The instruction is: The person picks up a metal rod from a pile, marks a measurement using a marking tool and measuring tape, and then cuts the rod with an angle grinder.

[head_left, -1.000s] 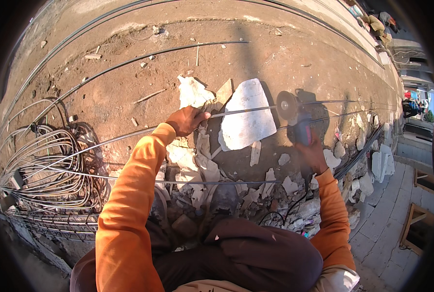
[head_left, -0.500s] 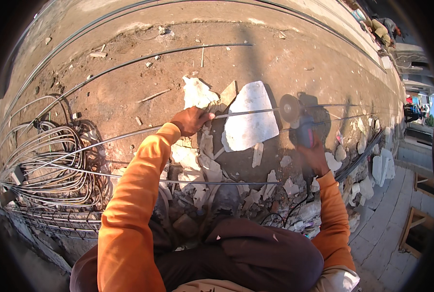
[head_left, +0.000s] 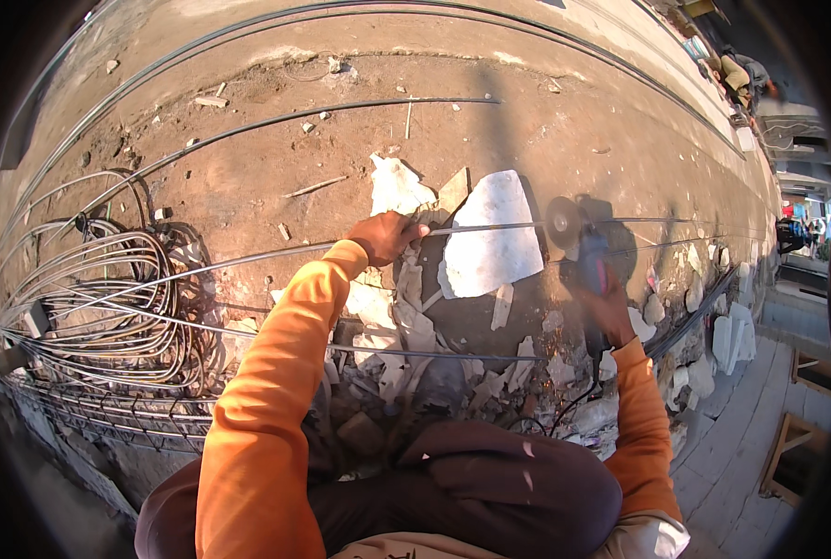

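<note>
— Why is the left hand closed around the bar?

— I think to steady it: the bar passes over the white slab towards three o'clock, where the disc seems to touch it.

— And the right hand?

— At four o'clock from the left, somewhat blurred, wrapped around the grinder, probably to guide the disc.

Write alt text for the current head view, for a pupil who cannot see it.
The right hand holds a blurred grinder, its disc at a long metal rod that the left hand grips. The rod crosses over a white slab on sunlit ground, with a bundle of looped rods at left.
</note>
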Tool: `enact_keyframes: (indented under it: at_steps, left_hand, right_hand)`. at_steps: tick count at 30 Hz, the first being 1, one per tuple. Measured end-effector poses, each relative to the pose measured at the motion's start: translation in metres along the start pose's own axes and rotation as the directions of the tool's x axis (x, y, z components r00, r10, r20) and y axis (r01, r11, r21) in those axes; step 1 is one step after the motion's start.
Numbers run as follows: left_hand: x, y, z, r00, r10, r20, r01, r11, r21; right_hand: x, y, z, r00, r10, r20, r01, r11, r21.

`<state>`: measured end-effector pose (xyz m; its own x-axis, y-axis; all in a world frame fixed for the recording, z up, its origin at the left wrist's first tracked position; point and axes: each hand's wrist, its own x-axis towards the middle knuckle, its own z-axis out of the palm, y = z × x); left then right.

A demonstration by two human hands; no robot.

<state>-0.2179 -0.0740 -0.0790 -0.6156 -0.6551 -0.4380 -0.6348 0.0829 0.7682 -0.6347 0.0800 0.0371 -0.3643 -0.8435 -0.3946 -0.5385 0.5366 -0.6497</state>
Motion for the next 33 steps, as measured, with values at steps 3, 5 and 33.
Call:
enact_keyframes:
  at_steps: [3, 5, 33]
  left_hand:
    - [-0.001, 0.002, -0.001, 1.000, -0.009, -0.003, 0.009, 1.000, 0.003]
    - [-0.002, 0.001, 0.000, 1.000, -0.020, -0.007, 0.020, 1.000, 0.003]
    - [-0.002, 0.003, -0.002, 0.999, -0.033, 0.014, 0.033, 0.999, -0.008]
  right_hand:
    - [0.001, 0.010, -0.006, 1.000, 0.000, 0.025, 0.000, 1.000, -0.009]
    - [0.001, 0.010, -0.005, 0.999, 0.017, 0.044, -0.016, 1.000, -0.020]
    - [0.003, 0.010, -0.002, 0.999, 0.015, 0.035, -0.016, 0.999, 0.037]
